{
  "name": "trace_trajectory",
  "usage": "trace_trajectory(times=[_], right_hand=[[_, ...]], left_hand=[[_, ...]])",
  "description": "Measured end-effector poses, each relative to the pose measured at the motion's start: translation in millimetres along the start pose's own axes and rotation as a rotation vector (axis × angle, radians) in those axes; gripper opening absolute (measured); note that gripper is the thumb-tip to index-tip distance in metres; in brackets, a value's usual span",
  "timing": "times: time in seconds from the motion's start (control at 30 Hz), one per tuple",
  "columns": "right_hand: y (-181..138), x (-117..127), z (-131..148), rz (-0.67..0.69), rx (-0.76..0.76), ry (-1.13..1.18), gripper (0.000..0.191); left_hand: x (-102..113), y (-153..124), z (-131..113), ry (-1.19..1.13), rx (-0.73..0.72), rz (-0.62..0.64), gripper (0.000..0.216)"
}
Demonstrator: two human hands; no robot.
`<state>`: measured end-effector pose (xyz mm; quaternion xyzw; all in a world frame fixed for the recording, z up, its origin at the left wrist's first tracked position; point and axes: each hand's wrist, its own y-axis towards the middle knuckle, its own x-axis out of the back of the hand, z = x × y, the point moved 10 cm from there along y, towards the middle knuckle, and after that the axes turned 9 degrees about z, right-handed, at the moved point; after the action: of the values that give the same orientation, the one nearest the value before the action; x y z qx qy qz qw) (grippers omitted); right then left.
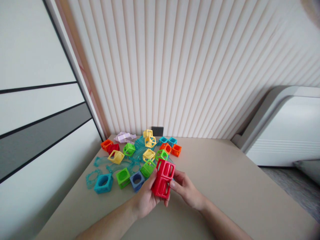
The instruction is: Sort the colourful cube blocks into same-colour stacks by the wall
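Two red toy blocks (164,178), hollow cubes stacked end to end, are held up above the front of the table, tilted a little. My left hand (147,200) is wrapped around their left side and underside. From the right, my right hand (186,190) grips them too, its thumb on the lower block near the joint and the other fingers partly hidden behind. Just beyond the left hand lie a blue-violet block (137,180), a green block (148,168) and another green block (123,177).
Several loose blocks spread over the table's (207,166) left and middle, including a turquoise block (103,183) and an orange block (176,150). Clear teal track pieces (140,151) and lilac pieces (124,137) lie among them. Behind stand a ribbed wall (170,66) and a black socket (157,131).
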<state>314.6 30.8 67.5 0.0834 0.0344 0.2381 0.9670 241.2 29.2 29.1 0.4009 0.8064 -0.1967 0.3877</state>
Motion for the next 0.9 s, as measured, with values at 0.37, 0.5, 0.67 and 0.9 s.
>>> trace_trajectory(times=[0.37, 0.5, 0.67, 0.9], right_hand=[[2, -15, 4, 0.087, 0.001, 0.134, 0.054], [2, -21, 8, 0.14, 0.024, 0.136, 0.048], [-3, 0, 26, -0.109, 0.2, -0.294, 0.035], [-18, -8, 46, -0.122, 0.436, -0.735, 0.054]], left_hand=[[-2, 0, -3, 0.073, -0.071, 0.018, 0.053], [-4, -2, -4, 0.128, -0.092, 0.043, 0.055], [6, -10, -25, 0.348, -0.249, -0.046, 0.051], [-11, -24, -48, 0.742, -0.412, -0.06, 0.057]])
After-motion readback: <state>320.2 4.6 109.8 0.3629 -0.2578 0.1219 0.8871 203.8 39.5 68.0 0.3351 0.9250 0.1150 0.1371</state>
